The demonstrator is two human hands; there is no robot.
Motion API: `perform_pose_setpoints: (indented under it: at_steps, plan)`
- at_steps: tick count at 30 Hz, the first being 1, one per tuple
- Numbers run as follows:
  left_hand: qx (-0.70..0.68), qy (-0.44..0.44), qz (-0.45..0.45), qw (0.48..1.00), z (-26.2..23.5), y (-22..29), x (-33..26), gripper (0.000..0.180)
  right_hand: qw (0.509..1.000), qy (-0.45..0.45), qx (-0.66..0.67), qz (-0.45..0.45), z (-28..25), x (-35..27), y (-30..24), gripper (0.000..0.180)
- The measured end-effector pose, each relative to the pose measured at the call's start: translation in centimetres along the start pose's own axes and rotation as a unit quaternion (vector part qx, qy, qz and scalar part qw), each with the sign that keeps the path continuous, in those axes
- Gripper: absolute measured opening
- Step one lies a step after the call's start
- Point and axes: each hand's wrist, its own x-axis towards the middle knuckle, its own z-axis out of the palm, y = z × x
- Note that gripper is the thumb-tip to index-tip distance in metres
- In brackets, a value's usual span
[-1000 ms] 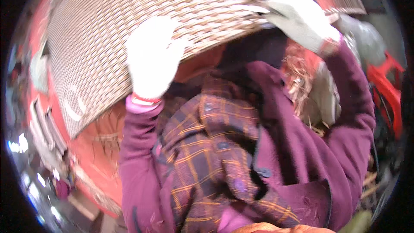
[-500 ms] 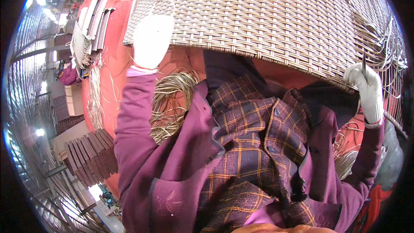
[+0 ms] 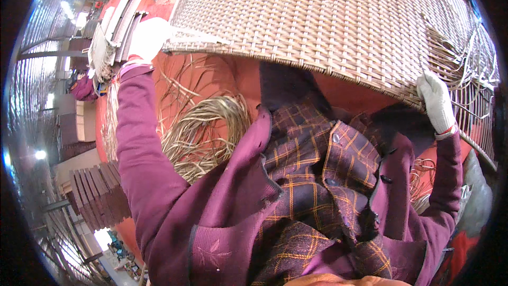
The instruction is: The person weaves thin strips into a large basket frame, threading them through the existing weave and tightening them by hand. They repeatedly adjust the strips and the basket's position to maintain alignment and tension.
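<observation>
A large woven wicker panel (image 3: pixel 307 21) in tan and brown slants across the top of the view, its near edge above my lap. Beyond its left corner is my left hand (image 3: pixel 150 38) in a white glove, closed on a pale wicker strand (image 3: pixel 198 35) that runs back to the panel. Glare washes out the fingers. My right hand (image 3: pixel 438 103), also gloved, is closed at the panel's near right edge. A thin dark pointed tool stood up from it in the earlier frame; now the tool is barely visible. Loose strand ends (image 3: pixel 460 66) fan out beyond that hand.
A coiled bundle of wicker strands (image 3: pixel 211 127) lies on the red ground covering (image 3: pixel 185 77), left of my lap. Stacked brown woven pieces (image 3: pixel 99 193) stand at the left. Farther up are long pale and brown pieces (image 3: pixel 124 24). A greyish plastic bag (image 3: pixel 476 190) sits at right.
My left hand has moved left and slightly down, off the panel's face, drawing the strand out past the corner. My right hand has shifted slightly left. The panel's left corner has shifted right.
</observation>
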Motion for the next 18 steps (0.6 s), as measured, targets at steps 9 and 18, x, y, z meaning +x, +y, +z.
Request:
perform_pose_setpoints:
  at_steps: [9, 18]
  plan:
    - [-0.239, 0.257, 0.187, 0.918, -6.9, 24.8, 6.5, 0.073, 0.988, -0.12, 0.093, -0.018, -1.8, -1.3, -4.0, 0.016]
    - [-0.262, 0.184, 0.284, 0.904, -4.0, 35.1, 12.8, 0.084, 0.908, -0.094, -0.276, -0.299, -3.0, -3.4, -3.2, 0.021]
